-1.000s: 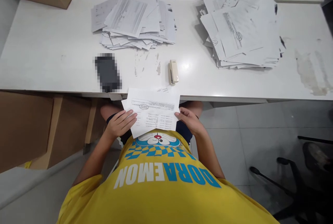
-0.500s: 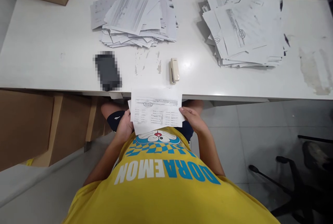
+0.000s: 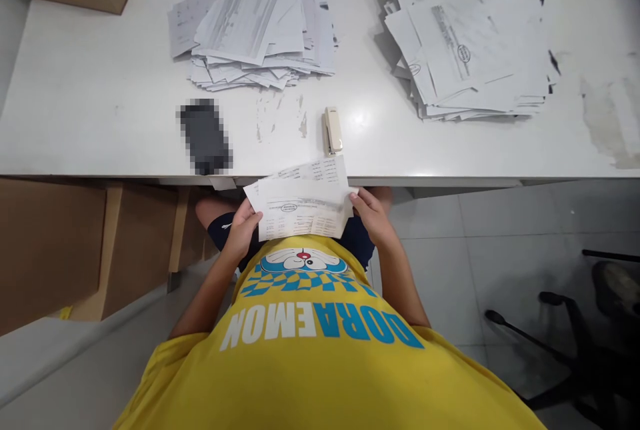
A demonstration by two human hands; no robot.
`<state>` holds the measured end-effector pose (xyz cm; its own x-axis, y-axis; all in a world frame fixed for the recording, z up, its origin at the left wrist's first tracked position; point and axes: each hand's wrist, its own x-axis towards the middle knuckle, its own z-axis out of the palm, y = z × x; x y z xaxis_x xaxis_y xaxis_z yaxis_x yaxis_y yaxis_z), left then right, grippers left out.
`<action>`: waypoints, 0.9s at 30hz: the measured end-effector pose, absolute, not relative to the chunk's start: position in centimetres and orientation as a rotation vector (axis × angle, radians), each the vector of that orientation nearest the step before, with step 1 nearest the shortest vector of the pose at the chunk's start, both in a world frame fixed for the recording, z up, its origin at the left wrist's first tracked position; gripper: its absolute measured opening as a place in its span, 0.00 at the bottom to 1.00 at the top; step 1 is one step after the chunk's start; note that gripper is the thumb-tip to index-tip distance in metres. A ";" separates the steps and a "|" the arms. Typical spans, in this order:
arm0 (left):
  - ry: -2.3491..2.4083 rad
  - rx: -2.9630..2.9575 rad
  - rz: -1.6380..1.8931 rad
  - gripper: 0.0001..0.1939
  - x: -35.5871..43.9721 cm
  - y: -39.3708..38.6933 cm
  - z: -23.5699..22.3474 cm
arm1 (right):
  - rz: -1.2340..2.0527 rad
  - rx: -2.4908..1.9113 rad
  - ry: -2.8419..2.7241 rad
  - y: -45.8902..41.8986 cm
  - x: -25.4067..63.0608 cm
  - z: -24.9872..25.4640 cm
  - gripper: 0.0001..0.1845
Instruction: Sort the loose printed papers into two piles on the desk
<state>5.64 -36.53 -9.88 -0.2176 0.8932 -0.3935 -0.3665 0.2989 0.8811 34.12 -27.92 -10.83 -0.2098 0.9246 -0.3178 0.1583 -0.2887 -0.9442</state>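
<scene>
I hold a small set of printed paper sheets (image 3: 300, 207) over my lap, just below the front edge of the white table (image 3: 100, 117). My left hand (image 3: 243, 230) grips the sheets' left edge, fingers curled around it. My right hand (image 3: 370, 217) grips the right edge. The top sheet is tipped away from me, so a second sheet shows behind it. A beige stapler (image 3: 332, 130) lies on the table right above the sheets.
Two loose piles of printed papers lie on the table, one at the back middle (image 3: 255, 30) and a bigger one at the back right (image 3: 470, 37). A dark phone (image 3: 205, 137) lies left of the stapler. Cardboard boxes (image 3: 50, 243) stand at left; a chair base (image 3: 565, 350) at right.
The sheets have tilted flatter and dropped slightly, and the top sheet has slid apart from the one behind. My left hand moved from lying on the page to gripping its edge.
</scene>
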 end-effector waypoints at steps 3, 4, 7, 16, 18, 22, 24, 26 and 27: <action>1.313 0.577 1.270 0.30 6.1 -36.1 -10.1 | 1.575 -1.441 -1.320 -27.9 33.9 -10.6 0.23; 1.315 0.581 1.268 0.30 6.3 -36.0 -10.2 | 1.583 -1.447 -1.312 -27.9 33.9 -10.6 0.22; 1.332 0.586 1.264 0.31 6.4 -36.1 -10.7 | 1.585 -1.461 -1.229 -28.0 33.9 -10.9 0.22; 1.276 0.489 1.315 0.31 6.3 -35.8 -10.9 | 1.766 -1.304 -1.087 -28.7 34.5 -11.4 0.29; 1.250 0.474 1.343 0.31 6.2 -35.5 -10.6 | 1.804 -1.247 -1.098 -29.0 34.4 -11.2 0.27; 1.245 0.441 1.357 0.28 5.8 -35.3 -10.2 | 1.810 -1.222 -1.128 -29.4 34.3 -11.2 0.24; 1.266 0.457 1.357 0.26 5.6 -35.3 -10.1 | 1.774 -1.234 -1.109 -29.3 34.2 -11.3 0.22; 1.299 0.496 1.364 0.26 5.5 -35.4 -10.1 | 1.734 -1.246 -1.088 -28.9 34.3 -11.6 0.21; 1.315 0.520 1.369 0.26 5.6 -35.4 -10.0 | 1.714 -1.256 -1.079 -28.7 34.4 -11.6 0.22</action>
<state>5.58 -35.39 -10.00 -0.2903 0.8861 -0.3614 -0.3965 0.2323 0.8882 34.36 -28.68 -11.64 -0.2466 0.9063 -0.3432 -0.0828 -0.3726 -0.9243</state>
